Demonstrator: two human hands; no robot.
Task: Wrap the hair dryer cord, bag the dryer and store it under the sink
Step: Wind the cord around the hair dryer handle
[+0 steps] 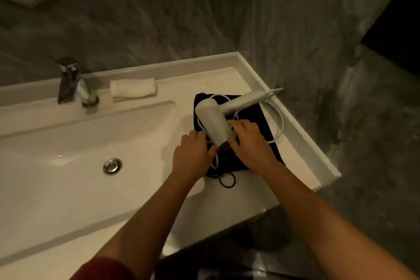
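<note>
A white hair dryer (213, 118) lies on a black bag (252, 111) on the counter right of the sink basin. Its handle points to the back right. Its white cord (278, 125) loops loosely over the bag and counter. My left hand (193, 157) touches the near end of the dryer barrel from the left, fingers by the cord. From the right, my right hand (248, 141) grips the same end of the barrel. The bag's black drawstring (227, 180) curls on the counter just in front of the bag.
A white sink basin (68, 148) with a metal drain (112, 166) fills the left. The chrome faucet (77, 85) stands at the back, a folded white towel (133, 87) beside it. The counter's raised edge (295, 125) borders a grey wall on the right.
</note>
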